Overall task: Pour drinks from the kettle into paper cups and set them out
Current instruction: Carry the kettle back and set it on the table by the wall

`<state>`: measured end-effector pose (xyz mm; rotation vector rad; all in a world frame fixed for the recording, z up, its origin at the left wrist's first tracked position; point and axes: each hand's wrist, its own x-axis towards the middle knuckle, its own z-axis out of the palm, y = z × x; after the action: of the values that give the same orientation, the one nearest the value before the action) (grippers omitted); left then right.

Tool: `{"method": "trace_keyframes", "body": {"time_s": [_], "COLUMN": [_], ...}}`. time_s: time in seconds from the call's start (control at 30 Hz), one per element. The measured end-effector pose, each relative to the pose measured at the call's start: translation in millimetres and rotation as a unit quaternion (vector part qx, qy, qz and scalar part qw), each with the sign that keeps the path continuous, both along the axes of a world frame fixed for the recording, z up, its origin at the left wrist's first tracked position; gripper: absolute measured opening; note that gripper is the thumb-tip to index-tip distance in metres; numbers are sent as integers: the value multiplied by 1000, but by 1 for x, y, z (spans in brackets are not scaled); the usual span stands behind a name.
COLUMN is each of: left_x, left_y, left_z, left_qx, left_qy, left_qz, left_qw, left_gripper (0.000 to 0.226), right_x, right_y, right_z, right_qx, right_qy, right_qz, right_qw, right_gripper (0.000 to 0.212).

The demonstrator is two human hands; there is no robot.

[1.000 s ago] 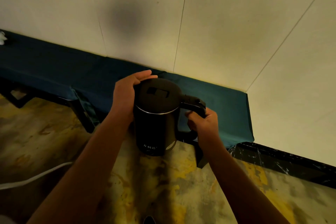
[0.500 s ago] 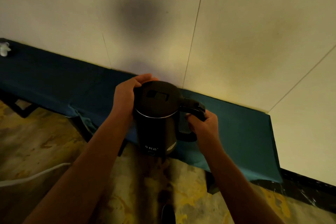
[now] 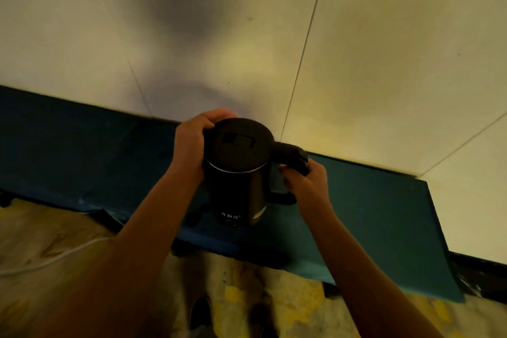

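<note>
Head view: right hand [image 3: 307, 186] wraps the kettle [image 3: 236, 173] handle, left hand [image 3: 192, 143] steadies its lid rim, above the blue bench [image 3: 384, 214]. Rigid, smooth, probably heavy; the handle is safest.

The kettle [image 3: 237, 170] is sitting upright at the middle of the view, over the near part of the cloth-covered table [image 3: 384, 217], its handle [image 3: 290, 159] pointing right. The left hand [image 3: 192, 143] is lying against the kettle's left side, its fingers reaching over the far edge of the lid [image 3: 238, 143]. The right hand [image 3: 307, 186] is wrapping the handle on the right. The table is running left to right along the wall [image 3: 247, 35] behind it. A cable [image 3: 55, 256] is trailing over the floor [image 3: 288, 299] at the near left. Two shoes [image 3: 200, 313] are standing on the floor near the bottom edge, before the table.
</note>
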<state>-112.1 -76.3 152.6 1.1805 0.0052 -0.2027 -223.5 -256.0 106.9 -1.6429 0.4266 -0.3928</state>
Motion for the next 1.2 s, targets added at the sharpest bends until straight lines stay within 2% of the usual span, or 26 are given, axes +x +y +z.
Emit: {"method": "trace_keyframes", "body": {"time_s": [0.23,0.37,0.47,0.73,0.97,1.1,1.2], "left_x": [77,107,129,168,199,204,204], "left_y": [9,10,2,-17,-35,-42,-53], "left_z": [-27,-49,-68,-113,-143,-172,-179], "left_qx": [20,26,36,49,67,77,74], "left_qy": [2,3,11,34,11,16,6], "left_qz": [-56,-69,-79,-82,-60,-74,-80], "left_qw": [998,997,996,995,996,994,994], "left_gripper": [39,39,37,37,37,38,39], "right_x": [62,86,105,144,179,182,182], "right_y": [31,35,32,14,-5,-16,-25], "right_z": [-26,-43,-60,-103,-134,-164,-167], "right_qx": [37,25,18,5,-13,-7,9], "right_qy": [26,46,59,51,42,88,104], "right_qz": [-101,-113,-136,-129,-126,-141,-156], "right_qw": [994,992,989,990,991,986,982], "right_gripper": [30,25,30,37,43,36,42]}}
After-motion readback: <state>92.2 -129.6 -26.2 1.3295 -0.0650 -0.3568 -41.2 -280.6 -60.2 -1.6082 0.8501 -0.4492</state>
